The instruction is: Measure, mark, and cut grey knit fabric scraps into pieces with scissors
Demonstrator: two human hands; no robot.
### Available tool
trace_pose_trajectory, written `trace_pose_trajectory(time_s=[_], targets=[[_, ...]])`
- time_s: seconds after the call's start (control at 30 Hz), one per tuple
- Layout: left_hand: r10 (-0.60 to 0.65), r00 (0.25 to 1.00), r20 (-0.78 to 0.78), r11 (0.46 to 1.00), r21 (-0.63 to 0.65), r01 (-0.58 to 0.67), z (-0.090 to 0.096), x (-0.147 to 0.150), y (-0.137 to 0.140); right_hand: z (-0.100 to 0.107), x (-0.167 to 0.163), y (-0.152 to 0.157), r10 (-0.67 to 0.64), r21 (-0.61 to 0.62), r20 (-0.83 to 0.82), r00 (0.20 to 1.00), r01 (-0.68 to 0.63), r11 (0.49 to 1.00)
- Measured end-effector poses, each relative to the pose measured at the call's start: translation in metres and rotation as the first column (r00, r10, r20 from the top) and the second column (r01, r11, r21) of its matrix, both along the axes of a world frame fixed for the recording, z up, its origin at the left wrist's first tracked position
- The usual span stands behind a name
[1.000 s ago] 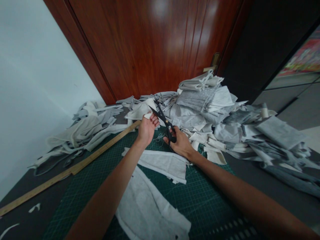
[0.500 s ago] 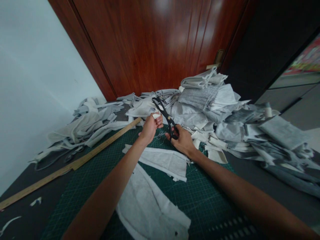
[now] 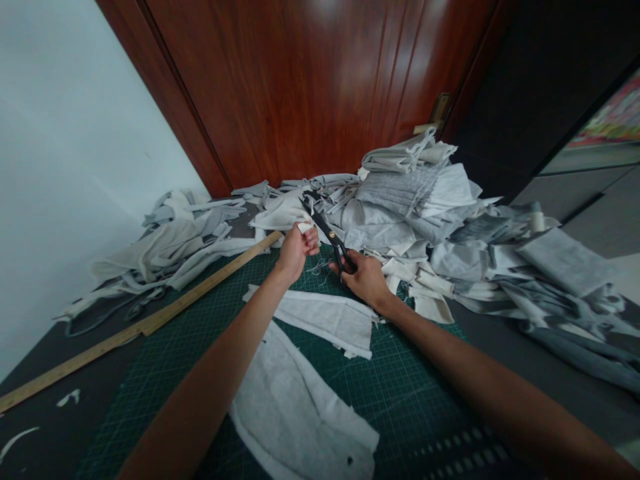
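Note:
My right hand (image 3: 366, 279) grips the handles of black scissors (image 3: 332, 235), whose slightly parted blades point away and to the left. Just left of the blades, my left hand (image 3: 296, 253) is closed on a small cream fabric piece (image 3: 304, 227); part of it is hidden by the fingers. Loose threads (image 3: 320, 265) lie between the two hands. Below them, a narrow grey fabric panel (image 3: 325, 319) rests on the green cutting mat (image 3: 410, 380). A larger grey fabric panel (image 3: 300, 413) lies nearer me, partly behind my left forearm.
Along the left runs a long wooden ruler (image 3: 200, 293). Fabric strips (image 3: 165, 243) are heaped by the wall, and a tall fabric pile (image 3: 400, 193) stands at the back right. A thread spool (image 3: 537, 222) sits among the cloth. A wooden door (image 3: 290, 87) bounds the far side.
My left hand has shifted slightly left with the cream fabric, away from the scissors. The scissor blades look a little more parted, and their tips have moved slightly left.

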State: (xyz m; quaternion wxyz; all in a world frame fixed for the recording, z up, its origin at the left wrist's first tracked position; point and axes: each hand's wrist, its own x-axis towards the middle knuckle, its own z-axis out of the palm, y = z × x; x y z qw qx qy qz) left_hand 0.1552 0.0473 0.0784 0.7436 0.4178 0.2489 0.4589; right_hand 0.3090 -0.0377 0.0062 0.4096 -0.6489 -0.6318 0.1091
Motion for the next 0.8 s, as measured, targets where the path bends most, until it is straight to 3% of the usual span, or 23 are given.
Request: trace_pose_trajectory(time_s=[0.23,0.53,0.67,0.8], targets=[[0.017,1.000,-0.013,1.000,-0.005,-0.017,-0.003,-0.001,0.004,-0.005,0.004,0.005,0.032,0.030,-0.020,0.999,-0.031,0.999],[0.083,0.994,-0.076,0.995,0.070,-0.077,-0.010,-0.005,0.010,-0.003,0.003,0.006,0.057,0.047,-0.308,0.950,-0.045,0.998],[0.144,0.974,-0.174,0.983,0.136,-0.121,-0.025,-0.006,0.021,0.000,0.003,0.003,0.108,0.055,-0.375,0.921,-0.094,0.994],[0.246,0.914,-0.323,0.957,0.231,-0.176,-0.050,-0.005,0.029,0.008,-0.013,-0.005,0.280,0.122,-0.468,0.838,-0.253,0.960]])
